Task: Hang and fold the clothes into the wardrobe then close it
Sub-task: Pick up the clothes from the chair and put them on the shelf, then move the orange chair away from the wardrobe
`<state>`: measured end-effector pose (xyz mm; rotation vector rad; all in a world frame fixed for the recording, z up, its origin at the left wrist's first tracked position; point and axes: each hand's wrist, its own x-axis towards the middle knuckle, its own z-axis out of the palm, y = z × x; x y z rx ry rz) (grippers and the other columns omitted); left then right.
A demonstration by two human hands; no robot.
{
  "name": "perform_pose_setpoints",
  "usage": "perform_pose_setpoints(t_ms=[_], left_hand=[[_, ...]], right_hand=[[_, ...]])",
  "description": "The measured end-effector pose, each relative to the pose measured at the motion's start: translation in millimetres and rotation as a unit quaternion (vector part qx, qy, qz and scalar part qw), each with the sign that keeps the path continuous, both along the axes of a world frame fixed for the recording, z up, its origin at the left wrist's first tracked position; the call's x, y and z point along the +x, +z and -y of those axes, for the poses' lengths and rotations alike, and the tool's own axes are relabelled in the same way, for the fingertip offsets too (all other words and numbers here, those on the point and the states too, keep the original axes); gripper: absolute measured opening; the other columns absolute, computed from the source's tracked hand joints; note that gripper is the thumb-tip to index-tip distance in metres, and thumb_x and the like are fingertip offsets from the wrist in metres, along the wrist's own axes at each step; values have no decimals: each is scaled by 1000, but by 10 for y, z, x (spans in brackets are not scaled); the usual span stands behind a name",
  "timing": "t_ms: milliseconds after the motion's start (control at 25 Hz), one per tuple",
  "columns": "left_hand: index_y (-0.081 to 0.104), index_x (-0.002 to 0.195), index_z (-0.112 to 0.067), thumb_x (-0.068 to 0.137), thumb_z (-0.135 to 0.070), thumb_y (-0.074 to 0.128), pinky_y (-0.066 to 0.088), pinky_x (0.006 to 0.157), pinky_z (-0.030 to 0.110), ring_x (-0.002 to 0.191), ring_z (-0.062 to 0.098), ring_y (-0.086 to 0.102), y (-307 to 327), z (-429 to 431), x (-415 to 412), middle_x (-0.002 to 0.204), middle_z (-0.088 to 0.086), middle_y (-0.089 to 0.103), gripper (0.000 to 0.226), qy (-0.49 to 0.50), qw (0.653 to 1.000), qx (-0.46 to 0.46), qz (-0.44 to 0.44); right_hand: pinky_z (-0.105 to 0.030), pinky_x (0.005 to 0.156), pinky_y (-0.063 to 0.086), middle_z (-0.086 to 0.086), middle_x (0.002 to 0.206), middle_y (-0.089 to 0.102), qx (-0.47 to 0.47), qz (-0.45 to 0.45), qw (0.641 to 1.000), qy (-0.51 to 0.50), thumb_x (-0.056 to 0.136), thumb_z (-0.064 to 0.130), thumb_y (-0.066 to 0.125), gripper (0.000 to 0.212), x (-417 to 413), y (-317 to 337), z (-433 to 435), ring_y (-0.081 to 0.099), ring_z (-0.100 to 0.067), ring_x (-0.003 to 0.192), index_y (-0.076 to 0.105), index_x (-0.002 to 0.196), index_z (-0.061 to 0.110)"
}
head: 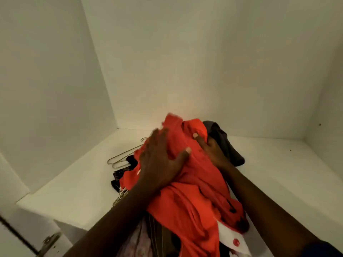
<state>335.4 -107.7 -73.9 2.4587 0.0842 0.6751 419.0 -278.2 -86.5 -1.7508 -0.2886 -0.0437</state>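
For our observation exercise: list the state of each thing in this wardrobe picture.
Red shirt: crumpled, unfolded.
Left hand: pressing on the shirt.
Right hand: gripping the shirt.
Hangers: bare, lying on the shelf.
Grey garment: bunched behind the shirt.
Wardrobe: open.

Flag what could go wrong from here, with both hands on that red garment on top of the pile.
1. The wire hangers lie against the pile's left edge. Lifting the red garment could snag or drag them.
2. The dark grey garment sits right behind the right hand and may get pulled along.
3. The left hand presses on a loose heap near the front of the shelf, so lower clothes might slide off.
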Motion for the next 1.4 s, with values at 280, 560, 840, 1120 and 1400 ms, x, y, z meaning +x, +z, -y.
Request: perform_pose_setpoints(t_ms=[280, 560, 840, 1120, 1400], left_hand=[[30, 152, -49, 83, -87, 25, 25, 117, 60, 149, 17, 32, -376, -8, 449, 162, -11, 33, 78, -42, 995, 88, 7], [34, 152, -45, 83, -86, 27, 18, 121, 58, 150, 22, 31, -360, -103, 350, 163, -4, 36, 82, -86, 996, 38, 4], [46, 144, -36, 86, -68, 53, 7, 123, 65, 155, 20, 23, -141, -78, -176, 166, 0, 29, 67, -236, 969, -79, 7], [46, 146, -30, 88, -63, 52, 2, 123, 57, 159, 21, 12, -138, 490, -1224, 170, 2, 19, 67, -416, 902, -3, 116], [47, 146, -28, 90, -57, 58, 16, 122, 63, 158, 24, 16, -555, 1079, -2323, 169, 1, 20, 64, -514, 853, 24, 93]], right_hand=[[-38, 116, 35, -4, 148, 56, -49, -96, 992, -68, 87, 78, 50, 81, 141, -157, 47, 52, -26, 135, 45, 152, 29], [-35, 102, 46, -7, 137, 61, -122, -58, 982, -130, 92, 62, 59, 66, -441, -74, 92, 58, -21, 119, 50, 143, 21], [-34, 90, 54, 0, 130, 58, -133, -3, 941, -310, 99, 30, 63, 63, -1688, -286, 244, 64, -16, 107, 29, 153, 33], [-32, 88, 54, 6, 135, 55, -170, 92, 871, -452, 96, 25, 67, 67, -3033, -239, 468, 59, -10, 117, 31, 151, 34], [-28, 82, 57, 2, 139, 53, -203, 91, 823, -523, 96, 18, 66, 61, -4723, -474, 819, 59, -11, 117, 38, 150, 26]])
